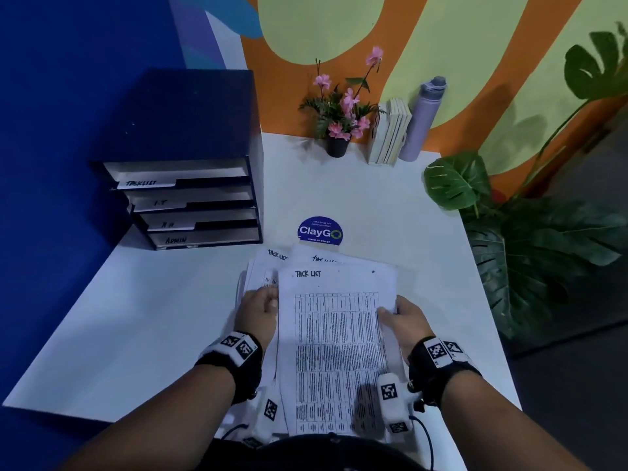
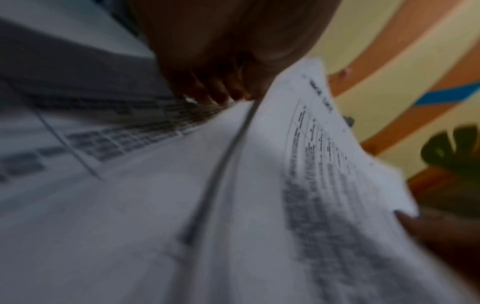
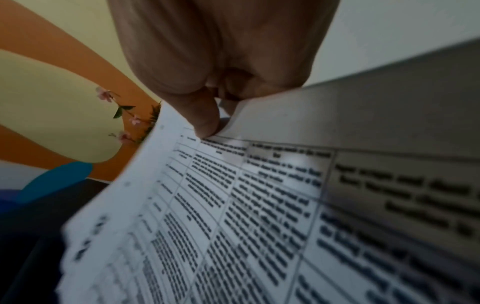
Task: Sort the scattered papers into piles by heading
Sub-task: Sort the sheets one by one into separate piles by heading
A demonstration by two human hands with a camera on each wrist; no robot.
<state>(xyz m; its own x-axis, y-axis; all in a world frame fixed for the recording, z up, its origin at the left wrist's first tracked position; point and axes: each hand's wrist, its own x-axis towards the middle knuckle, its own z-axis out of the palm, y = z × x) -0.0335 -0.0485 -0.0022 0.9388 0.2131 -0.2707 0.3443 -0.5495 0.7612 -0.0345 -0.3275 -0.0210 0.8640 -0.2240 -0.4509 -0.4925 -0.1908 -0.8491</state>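
A pile of printed sheets (image 1: 334,351) headed "TASK LIST" lies near the front of the white table (image 1: 136,317), with more sheets of that heading (image 1: 272,263) fanned out behind it. My left hand (image 1: 261,309) grips the pile's left edge, its curled fingers (image 2: 210,90) tucked at the top sheet (image 2: 324,164). My right hand (image 1: 399,317) pinches the right edge, its thumb (image 3: 205,121) lying on the top sheet (image 3: 233,216). A dark blue tray rack (image 1: 190,205) at the left has shelves labelled TASKLIST, I.T, H.R and ADMIN.
Against the back wall stand a pot of pink flowers (image 1: 338,130), a few books (image 1: 387,134) and a lilac bottle (image 1: 421,120). A round blue ClayGo sticker (image 1: 320,231) lies behind the papers. A large leafy plant (image 1: 526,249) overhangs the table's right edge.
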